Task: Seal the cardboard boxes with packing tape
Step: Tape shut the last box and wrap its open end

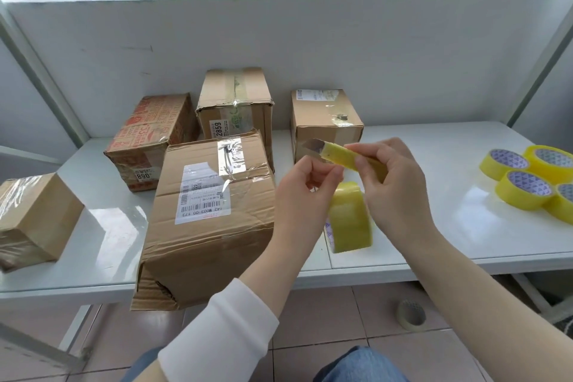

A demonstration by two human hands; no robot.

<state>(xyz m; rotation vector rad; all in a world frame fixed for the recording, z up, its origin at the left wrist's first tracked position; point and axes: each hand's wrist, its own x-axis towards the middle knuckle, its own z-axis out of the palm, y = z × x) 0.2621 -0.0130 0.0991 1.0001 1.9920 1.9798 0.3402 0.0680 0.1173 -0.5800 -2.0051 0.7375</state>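
Step in hand, as judged: a cutter is out, so either a strip is about to be cut or the blade is being set. No free strip of tape can be made out between the hands.

Right hand [393,186] closed around a yellow utility knife [344,156], blade tip pointing up and left, away from the wrist. Left hand [305,186] pinches thumb to fingers at the blade end of the knife; whether it holds the knife body or a tape end cannot be told.

Tape roll [350,217] stands on edge on the white table [434,226], directly below both hands, apparently free of them.

Nearest cardboard box [210,214], with a barcode label, sits just left of the left hand, tilted, its near corner hanging past the table edge. Clear tape already crosses part of its top.

Four more boxes lie farther left and beyond the grip. Spare tape rolls [527,180] clustered well to the right of the right hand.

Next move likely calls for a tape end pulled taut, and the blade kept clear of the left fingertips.
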